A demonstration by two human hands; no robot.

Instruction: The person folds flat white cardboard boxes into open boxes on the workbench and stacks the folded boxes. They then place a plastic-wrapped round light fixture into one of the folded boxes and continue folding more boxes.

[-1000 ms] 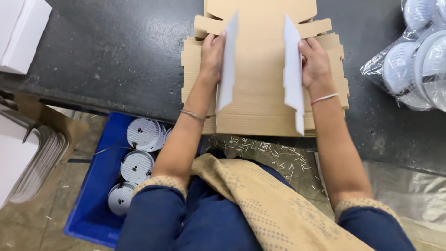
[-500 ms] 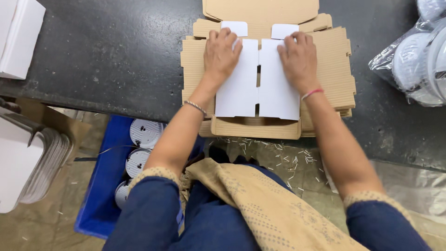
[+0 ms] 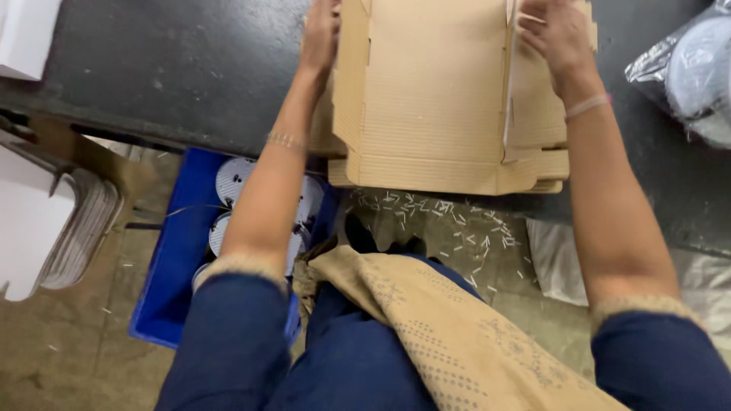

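Note:
A flat brown cardboard box blank lies on top of a stack of like blanks at the near edge of the dark table. Its brown corrugated side faces up and its side panels are raised. My left hand grips the blank's left edge near the top of the view. My right hand grips the right edge, where a thin strip of the white side shows. Both wrists wear thin bracelets.
A blue crate with round white discs stands on the floor under my left arm. Flat white boxes are stacked at the left. Plastic-wrapped round items lie at the table's right. Small white scraps litter the floor.
The two white flaps I pressed flat on the blank are gone from sight; the blank now shows its brown side with its sides lifted. My view has moved closer and lower.

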